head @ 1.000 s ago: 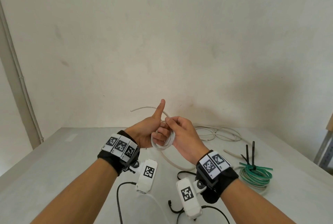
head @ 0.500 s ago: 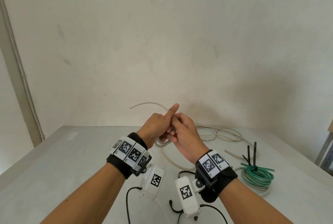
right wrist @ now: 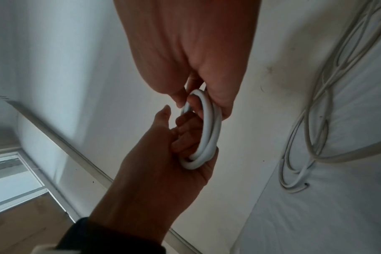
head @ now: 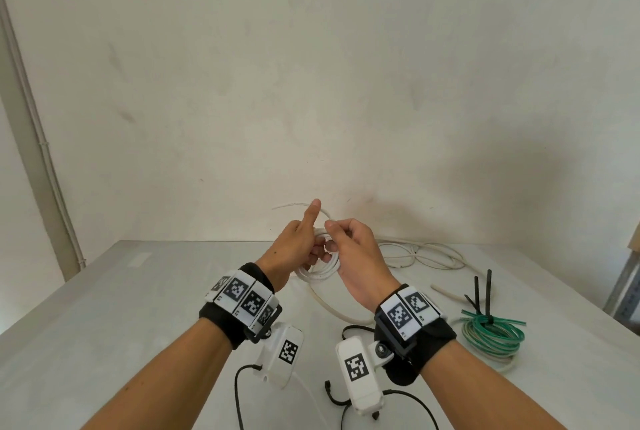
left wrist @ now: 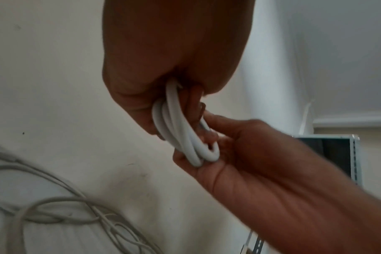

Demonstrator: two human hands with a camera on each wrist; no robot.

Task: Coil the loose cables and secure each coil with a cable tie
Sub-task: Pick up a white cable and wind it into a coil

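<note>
Grey tabletop (head: 104,308), plain wall behind. At frame centre, left hand (head: 294,242) and right hand (head: 356,249) both grip a small coil of white round cable (head: 320,272), held above the surface. Coiling is judged under way; slack trails lower centre. Next: wind remaining length, then fetch black cable ties (head: 481,291), right.

Bare surface (head: 104,308) lay open leftward; rightward, loose white cables (head: 426,254) and a tied green coil (head: 493,334) blocked passage.

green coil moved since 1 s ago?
No. The green coil lies at the same spot on the table, right of the right hand, black ties upright.
</note>
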